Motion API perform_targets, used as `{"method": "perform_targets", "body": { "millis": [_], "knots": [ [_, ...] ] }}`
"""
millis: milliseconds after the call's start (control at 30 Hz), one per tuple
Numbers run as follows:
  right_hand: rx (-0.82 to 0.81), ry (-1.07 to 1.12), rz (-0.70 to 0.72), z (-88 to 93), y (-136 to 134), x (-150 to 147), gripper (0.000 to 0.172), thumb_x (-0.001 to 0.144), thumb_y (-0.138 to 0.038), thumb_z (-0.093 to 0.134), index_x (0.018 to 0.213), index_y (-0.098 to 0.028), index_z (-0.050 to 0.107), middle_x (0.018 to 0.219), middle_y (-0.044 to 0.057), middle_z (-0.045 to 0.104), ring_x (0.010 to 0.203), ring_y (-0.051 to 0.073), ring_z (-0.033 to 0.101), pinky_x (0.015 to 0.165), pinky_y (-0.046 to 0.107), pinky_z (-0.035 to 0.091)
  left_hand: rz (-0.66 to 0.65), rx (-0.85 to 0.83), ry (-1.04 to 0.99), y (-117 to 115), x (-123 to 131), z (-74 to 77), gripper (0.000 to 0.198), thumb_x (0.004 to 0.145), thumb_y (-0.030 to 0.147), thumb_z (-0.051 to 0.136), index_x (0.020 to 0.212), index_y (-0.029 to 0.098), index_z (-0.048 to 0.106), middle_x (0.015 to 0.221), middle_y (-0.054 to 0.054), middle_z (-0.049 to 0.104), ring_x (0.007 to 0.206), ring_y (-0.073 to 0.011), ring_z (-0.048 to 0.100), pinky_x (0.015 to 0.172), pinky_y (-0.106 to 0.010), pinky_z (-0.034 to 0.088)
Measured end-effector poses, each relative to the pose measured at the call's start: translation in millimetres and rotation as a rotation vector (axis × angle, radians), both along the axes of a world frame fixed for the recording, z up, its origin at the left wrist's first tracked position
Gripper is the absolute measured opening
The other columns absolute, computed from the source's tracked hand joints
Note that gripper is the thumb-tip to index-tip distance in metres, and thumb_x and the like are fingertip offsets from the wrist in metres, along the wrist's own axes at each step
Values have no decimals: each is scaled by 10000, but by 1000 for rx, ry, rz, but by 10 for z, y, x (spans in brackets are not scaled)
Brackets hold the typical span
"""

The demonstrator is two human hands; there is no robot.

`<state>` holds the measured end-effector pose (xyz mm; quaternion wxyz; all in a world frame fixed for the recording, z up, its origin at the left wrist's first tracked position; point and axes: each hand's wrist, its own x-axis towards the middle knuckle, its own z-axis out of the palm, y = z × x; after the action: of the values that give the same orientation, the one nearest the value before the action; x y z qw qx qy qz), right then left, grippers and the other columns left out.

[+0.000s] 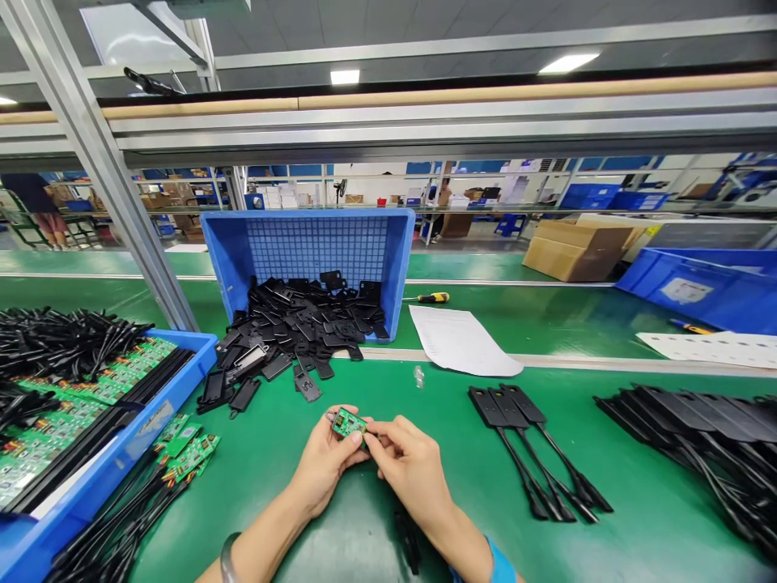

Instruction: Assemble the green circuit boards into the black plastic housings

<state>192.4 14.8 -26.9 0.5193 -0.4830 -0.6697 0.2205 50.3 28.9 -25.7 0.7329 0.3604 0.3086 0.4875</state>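
Small green circuit board (349,422) is held between thumb and curled fingers of left hand (324,457). Right hand (416,461): thumb and forefinger brought narrow at the board's right end; what is pinched there cannot be told. Step in hand, as judged: board end being adjusted by fingertips. Steady left support and fine right-finger control seem called for next. Loose black plastic shells (303,320) are spread beyond the fingers; cabled boards (191,455) lie to their left, flat black units (501,406) to their right.
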Motion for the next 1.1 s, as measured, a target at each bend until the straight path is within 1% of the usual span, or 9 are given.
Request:
{"method": "perform_targets", "body": {
  "millis": [167,333,400,433,500,567,633,733,1100],
  "knots": [
    [5,-74,-1,-15,0,-1,244,888,-326,502,789,-174,664,674,13,508,432,107,509,385,219,427,10,29,15,-6,32,2,400,731,318,736,1024,178,503,1043,-87,653,950,-203,628,816,-319,508],
    [11,-69,32,-20,-27,-80,165,883,-272,474,836,-193,611,805,31,534,442,92,480,447,232,454,140,29,110,-2,82,1,395,708,412,727,942,157,536,915,-74,673,821,-197,654,674,-273,521],
    [-51,-11,28,-39,-25,-108,94,825,-275,550,877,-198,566,845,25,534,442,86,480,446,228,450,198,41,149,9,71,11,403,687,421,738,920,154,546,866,-66,678,780,-194,656,623,-248,509],
    [-103,28,29,-51,-21,-113,148,783,-280,598,891,-202,535,858,19,537,434,82,480,428,222,438,221,48,163,16,59,17,406,683,426,740,914,154,546,853,-67,682,772,-197,658,611,-243,505],
    [-236,88,59,-74,-6,-104,245,720,-292,655,869,-211,479,799,-10,551,406,84,481,387,206,400,248,66,181,30,29,28,412,682,435,737,912,157,538,855,-80,693,788,-212,663,630,-262,513],
    [-346,65,116,-82,8,-73,200,736,-311,638,773,-212,467,640,-43,539,399,100,481,387,199,370,257,91,188,43,2,31,418,691,445,728,924,164,524,878,-93,701,831,-230,667,697,-309,528],
    [-344,-30,131,-76,15,-39,214,785,-329,588,656,-208,470,521,-47,494,435,117,473,427,206,356,261,108,190,51,-18,26,429,696,452,721,945,173,511,895,-97,706,858,-238,669,752,-346,528],
    [-238,-106,113,-61,15,-15,286,824,-359,543,595,-192,504,526,-30,486,486,119,426,475,221,323,248,103,176,58,-36,17,435,704,458,712,960,181,495,907,-98,707,877,-244,668,768,-360,526],
    [-397,109,262,-72,78,-13,451,813,-517,527,572,-147,621,479,-11,538,426,98,369,438,209,261,161,28,56,26,-43,50,418,704,428,728,919,175,473,866,-104,704,818,-247,670,702,-356,530]
  ]
}}
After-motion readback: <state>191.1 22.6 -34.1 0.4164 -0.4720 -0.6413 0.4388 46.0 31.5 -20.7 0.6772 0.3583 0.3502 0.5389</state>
